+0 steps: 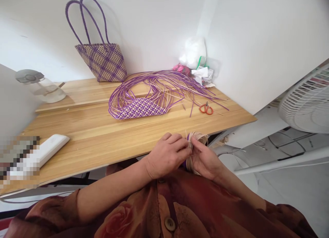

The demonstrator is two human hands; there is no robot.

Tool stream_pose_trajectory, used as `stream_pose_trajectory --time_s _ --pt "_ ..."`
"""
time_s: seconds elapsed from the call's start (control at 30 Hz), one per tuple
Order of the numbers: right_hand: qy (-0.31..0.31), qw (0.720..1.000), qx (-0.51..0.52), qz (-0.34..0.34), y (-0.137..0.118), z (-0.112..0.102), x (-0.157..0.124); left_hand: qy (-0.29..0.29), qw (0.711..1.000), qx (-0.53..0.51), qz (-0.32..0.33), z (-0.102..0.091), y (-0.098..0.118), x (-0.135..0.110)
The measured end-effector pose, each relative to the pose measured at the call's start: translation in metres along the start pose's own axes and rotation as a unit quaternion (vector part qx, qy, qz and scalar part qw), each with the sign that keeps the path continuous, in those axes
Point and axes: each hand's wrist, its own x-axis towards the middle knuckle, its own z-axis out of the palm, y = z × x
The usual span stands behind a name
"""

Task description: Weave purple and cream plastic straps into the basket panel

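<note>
Just below the front edge of the wooden table [102, 128], my left hand [168, 154] and my right hand [205, 159] meet around a small coil of tan and purple weaving strips [199, 138]. Both hands have their fingers closed in a pinch on the coil. On the table beyond lies a partly woven purple and cream mat [141, 108] with long loose purple and tan strips [167, 83] fanning out behind it.
A finished woven purple and cream bag [102, 59] with long handles leans on the wall. Orange scissors [206, 108], a white flat device [48, 149], a clear lidded jug [41, 85], plastic bags [195, 59] and a white fan [305, 104] at the right.
</note>
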Motion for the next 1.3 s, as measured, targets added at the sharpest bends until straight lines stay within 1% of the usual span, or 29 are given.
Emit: stream_pose_trajectory --time_s 0.07,0.2,0.33,0.4,0.47,0.53,0.57,0.6,0.63,0.67,0.7,0.73,0.77,0.8,0.83,0.87,0.9,0.93,0.97,1.0,1.03,1.07,1.13,1.17,1.23,1.3 --pt "0.0 1.0 0.009 -0.004 0.0 0.0 0.001 -0.028 0.997 0.061 0.036 -0.004 0.002 0.001" --pt "0.012 1.0 0.017 0.015 -0.003 -0.001 0.0 -0.038 0.986 0.126 0.103 -0.007 0.008 0.003" --pt "0.031 0.999 0.011 0.001 -0.008 0.0 -0.002 -0.025 0.982 0.154 0.109 -0.008 0.014 0.004" --pt "0.033 0.999 0.003 -0.02 -0.009 0.0 -0.002 -0.017 0.979 0.171 0.108 -0.006 0.018 0.006" --pt "0.029 0.999 0.001 -0.043 -0.008 0.0 0.0 -0.023 0.98 0.171 0.095 -0.004 0.022 0.009" --pt "0.021 0.998 0.009 -0.059 -0.007 0.0 0.001 -0.05 0.989 0.127 0.052 -0.002 0.027 0.013" --pt "0.019 0.998 0.015 -0.065 -0.008 0.001 0.001 -0.07 0.994 0.079 0.021 -0.003 0.031 0.015" --pt "0.021 0.997 0.02 -0.07 -0.009 0.001 0.001 -0.094 0.995 0.008 -0.016 -0.005 0.035 0.017" --pt "0.027 0.997 0.024 -0.073 -0.01 0.001 0.001 -0.124 0.987 -0.089 -0.054 -0.009 0.038 0.019" --pt "0.031 0.997 0.025 -0.072 -0.011 0.002 0.001 -0.153 0.963 -0.205 -0.09 -0.014 0.042 0.021" --pt "0.032 0.997 0.023 -0.069 -0.013 0.002 0.001 -0.174 0.921 -0.326 -0.122 -0.019 0.043 0.022" --pt "0.028 0.997 0.02 -0.064 -0.015 0.002 0.0 -0.179 0.869 -0.435 -0.155 -0.023 0.043 0.023" --pt "0.023 0.998 0.017 -0.061 -0.017 0.001 0.0 -0.159 0.817 -0.521 -0.191 -0.026 0.04 0.023" --pt "0.017 0.998 0.014 -0.058 -0.019 0.0 -0.001 -0.114 0.773 -0.579 -0.234 -0.026 0.035 0.022" --pt "0.012 0.998 0.011 -0.06 -0.021 -0.001 -0.001 -0.047 0.736 -0.61 -0.288 -0.022 0.028 0.021" --pt "0.011 0.998 0.007 -0.064 -0.022 -0.002 -0.001 0.031 0.701 -0.622 -0.348 -0.016 0.019 0.02" --pt "0.012 0.997 0.003 -0.07 -0.023 -0.002 -0.002 0.101 0.659 -0.624 -0.407 -0.007 0.01 0.018" --pt "0.012 0.997 -0.003 -0.077 -0.024 -0.002 -0.002 0.157 0.611 -0.626 -0.458 0.003 0.002 0.017" --pt "0.008 0.996 -0.011 -0.088 -0.024 -0.002 -0.002 0.186 0.564 -0.636 -0.493 0.014 -0.004 0.016" --pt "0.0 0.995 -0.018 -0.098 -0.025 -0.001 -0.002 0.195 0.522 -0.654 -0.511 0.024 -0.008 0.015" --pt "-0.01 0.994 -0.022 -0.107 -0.025 0.0 -0.002 0.184 0.495 -0.679 -0.51 0.033 -0.009 0.015" --pt "-0.018 0.993 -0.025 -0.113 -0.025 0.001 -0.002 0.156 0.479 -0.709 -0.493 0.04 -0.007 0.015" --pt "-0.027 0.993 -0.032 -0.113 -0.026 0.004 -0.002 0.087 0.473 -0.768 -0.423 0.048 0.001 0.017" --pt "-0.028 0.993 -0.037 -0.112 -0.027 0.004 -0.002 0.061 0.475 -0.791 -0.381 0.05 0.006 0.018" --pt "-0.029 0.992 -0.062 -0.11 -0.03 0.003 -0.004 0.028 0.483 -0.817 -0.313 0.05 0.013 0.02" --pt "-0.04 0.989 -0.104 -0.093 -0.036 0.0 -0.007 -0.013 0.5 -0.819 -0.282 0.048 0.015 0.021"
